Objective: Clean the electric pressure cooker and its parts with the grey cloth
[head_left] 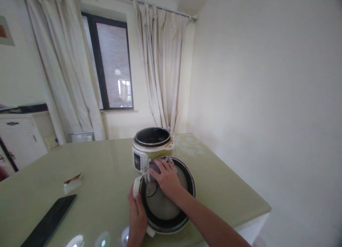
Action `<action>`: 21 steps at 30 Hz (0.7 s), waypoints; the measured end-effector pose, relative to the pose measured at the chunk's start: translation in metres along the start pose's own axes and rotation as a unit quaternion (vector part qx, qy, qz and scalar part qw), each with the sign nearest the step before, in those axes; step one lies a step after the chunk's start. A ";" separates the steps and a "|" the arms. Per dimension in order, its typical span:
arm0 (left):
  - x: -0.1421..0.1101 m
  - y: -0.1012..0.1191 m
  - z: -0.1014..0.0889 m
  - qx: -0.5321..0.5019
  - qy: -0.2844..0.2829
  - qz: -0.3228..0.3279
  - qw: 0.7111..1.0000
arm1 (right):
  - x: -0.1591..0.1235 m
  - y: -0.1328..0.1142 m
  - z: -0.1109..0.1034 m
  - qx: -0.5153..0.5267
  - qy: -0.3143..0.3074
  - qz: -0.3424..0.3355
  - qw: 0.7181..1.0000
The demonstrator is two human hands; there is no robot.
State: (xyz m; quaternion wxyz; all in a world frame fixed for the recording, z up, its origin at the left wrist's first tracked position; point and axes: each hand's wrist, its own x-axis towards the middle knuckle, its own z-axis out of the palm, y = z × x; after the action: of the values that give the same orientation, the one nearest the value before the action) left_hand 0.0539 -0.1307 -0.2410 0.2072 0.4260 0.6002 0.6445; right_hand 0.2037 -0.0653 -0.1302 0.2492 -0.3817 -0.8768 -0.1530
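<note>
A round pressure cooker lid (167,207) is tilted toward me, its metal underside and black sealing ring showing. My left hand (137,209) grips the lid's left edge by a white handle part, fingers wrapped round it. In my right hand (167,177) is a greyish cloth (155,167), pressed against the upper left of the lid's underside. Just behind the lid stands the white and green electric pressure cooker (139,159), uncovered, with a dark inner pot (152,135) inside and a control panel on its front left.
On the left of the green-covered table (101,168) lie a dark flat slab (50,220) and a small white packet (72,183). A wall (267,97) runs along the right. Curtains (162,61) and a window are behind.
</note>
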 end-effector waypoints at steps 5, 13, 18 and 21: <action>-0.003 0.008 -0.001 -0.007 -0.017 0.006 1.000 | -0.033 0.025 -0.027 -0.053 -0.048 0.182 0.981; -0.004 0.009 0.003 -0.011 -0.019 -0.010 1.000 | -0.096 -0.033 -0.027 0.068 -0.109 0.254 0.959; 0.001 0.008 0.002 -0.007 -0.017 -0.025 1.000 | -0.091 -0.069 -0.022 0.130 -0.149 0.156 0.968; 0.005 0.001 0.002 0.001 -0.019 -0.011 1.000 | -0.089 -0.061 -0.025 0.129 -0.150 0.158 0.967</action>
State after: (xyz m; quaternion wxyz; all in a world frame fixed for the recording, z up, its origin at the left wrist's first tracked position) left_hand 0.0525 -0.1256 -0.2387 0.2249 0.4315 0.6017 0.6334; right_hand 0.2187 -0.1700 -0.1634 0.1833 -0.4985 -0.8451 0.0618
